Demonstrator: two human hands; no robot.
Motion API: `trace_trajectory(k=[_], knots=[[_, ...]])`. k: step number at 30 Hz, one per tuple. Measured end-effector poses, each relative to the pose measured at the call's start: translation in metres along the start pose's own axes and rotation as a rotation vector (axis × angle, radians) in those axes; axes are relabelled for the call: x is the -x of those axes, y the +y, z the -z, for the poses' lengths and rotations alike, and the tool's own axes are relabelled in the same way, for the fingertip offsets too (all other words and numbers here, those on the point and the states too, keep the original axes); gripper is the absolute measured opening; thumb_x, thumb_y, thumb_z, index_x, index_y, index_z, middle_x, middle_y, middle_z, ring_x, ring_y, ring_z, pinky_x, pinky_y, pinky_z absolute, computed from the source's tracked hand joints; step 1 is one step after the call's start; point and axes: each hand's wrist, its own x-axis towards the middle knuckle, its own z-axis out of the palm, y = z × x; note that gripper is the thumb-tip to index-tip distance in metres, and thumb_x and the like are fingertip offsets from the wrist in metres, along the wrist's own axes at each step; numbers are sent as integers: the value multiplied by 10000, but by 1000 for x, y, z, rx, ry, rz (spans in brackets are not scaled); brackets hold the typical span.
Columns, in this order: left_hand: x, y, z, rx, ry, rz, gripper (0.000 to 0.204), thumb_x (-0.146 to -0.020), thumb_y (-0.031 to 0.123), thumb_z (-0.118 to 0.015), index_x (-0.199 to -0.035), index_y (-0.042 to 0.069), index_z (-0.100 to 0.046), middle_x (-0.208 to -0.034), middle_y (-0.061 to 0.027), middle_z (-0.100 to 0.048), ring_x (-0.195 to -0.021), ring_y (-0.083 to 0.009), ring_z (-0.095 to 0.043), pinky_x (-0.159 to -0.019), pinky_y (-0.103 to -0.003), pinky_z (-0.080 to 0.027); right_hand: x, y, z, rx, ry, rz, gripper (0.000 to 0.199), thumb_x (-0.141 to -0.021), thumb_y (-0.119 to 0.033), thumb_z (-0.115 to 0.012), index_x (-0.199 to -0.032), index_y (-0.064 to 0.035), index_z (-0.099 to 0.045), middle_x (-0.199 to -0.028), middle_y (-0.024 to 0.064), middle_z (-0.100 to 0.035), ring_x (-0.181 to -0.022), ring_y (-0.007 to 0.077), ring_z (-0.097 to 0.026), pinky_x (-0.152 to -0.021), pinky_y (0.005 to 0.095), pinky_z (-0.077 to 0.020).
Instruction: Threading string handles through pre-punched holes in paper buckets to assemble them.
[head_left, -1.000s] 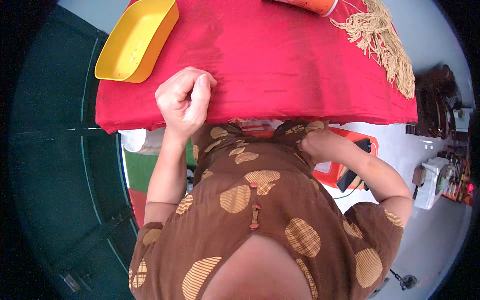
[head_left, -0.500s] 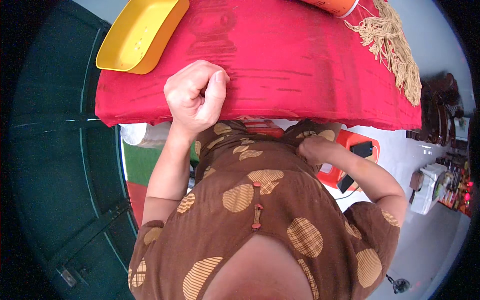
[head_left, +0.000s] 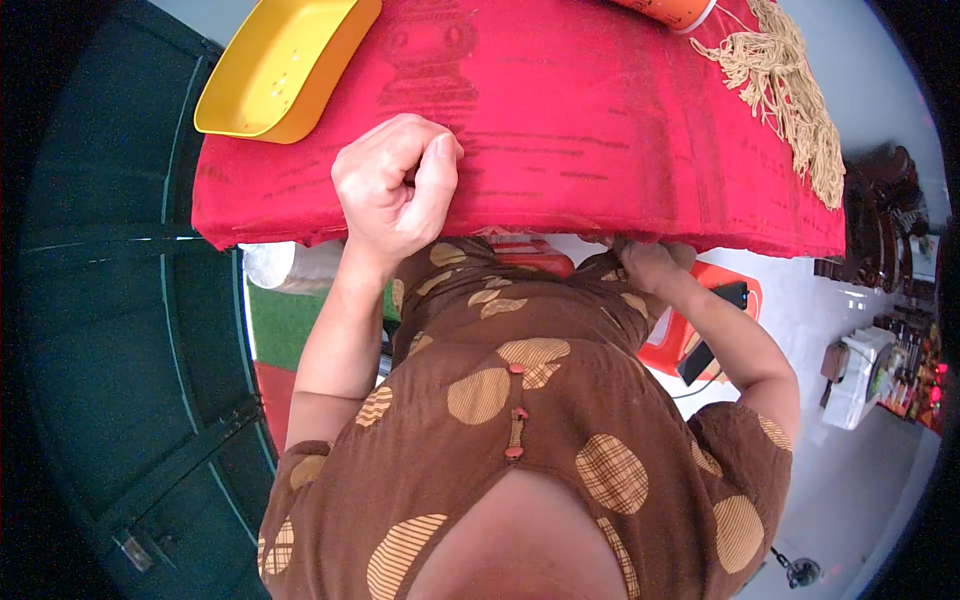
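Note:
My left hand (head_left: 395,185) rests near the front edge of the red cloth (head_left: 560,150) as a fist, thumb pressed along the curled fingers. Nothing sticks out of it, and the hollow beside the thumb looks empty. Ahead of it and to the left is a yellow tray-like container (head_left: 315,85) with a few tiny pale bits inside. Down at my lap, my right hand (head_left: 650,268) lies against the brown patterned trousers (head_left: 500,285), just by the cloth's edge. Its fingers are mostly hidden, so I cannot see whether they grip the fabric.
An orange cylindrical container (head_left: 670,10) lies at the far edge of view, beside tan tassel fringe (head_left: 785,100) on the cloth. Below the table, a red-orange stool (head_left: 665,350) bears dark flat objects. A dark green door (head_left: 110,330) stands on the left.
My right hand has moved forward along my thigh toward the table edge, and the trouser fabric there has shifted. My left fist stays almost in place.

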Motion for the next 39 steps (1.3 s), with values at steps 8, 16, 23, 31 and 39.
trace_trajectory(k=[8,16,23,31,39], knots=[[2,1,1,-14,-10,20,125,-805,-37,-617,-688,1,-602,-567,-86,-553,-469,-176,-518,-455,-279,-382,-12,18,-11,-68,-24,-97,380,-875,-140,-504,-1249,-93,-549,-1104,202,-644,-1048,373,-624,-869,495,-504],[0,2,0,-9,-7,26,136,-807,-52,-609,-680,-3,-598,-563,-89,-554,-462,-178,-516,-455,-283,-385,-24,44,-12,-127,-80,-112,419,-881,-145,-495,-1296,-100,-521,-1172,197,-621,-1110,370,-596,-922,509,-481],[0,1,0,-5,3,19,158,-818,-51,-609,-668,-4,-591,-557,-86,-551,-464,-182,-521,-455,-287,-388,-38,57,-21,-144,-19,-101,423,-881,-145,-495,-1300,-102,-520,-1184,196,-614,-1122,368,-588,-933,510,-474],[1,1,0,-1,7,28,164,-820,-54,-608,-664,-5,-587,-556,-86,-550,-464,-181,-527,-452,-285,-388,-40,49,-31,-164,47,-94,427,-881,-146,-494,-1305,-104,-518,-1198,195,-606,-1135,367,-579,-945,512,-465],[0,1,-1,9,3,29,168,-815,-65,-599,-660,-6,-581,-558,-86,-553,-467,-183,-532,-455,-286,-396,-45,48,-37,-183,119,-91,431,-881,-146,-493,-1310,-106,-516,-1212,194,-598,-1149,366,-570,-957,513,-457]])
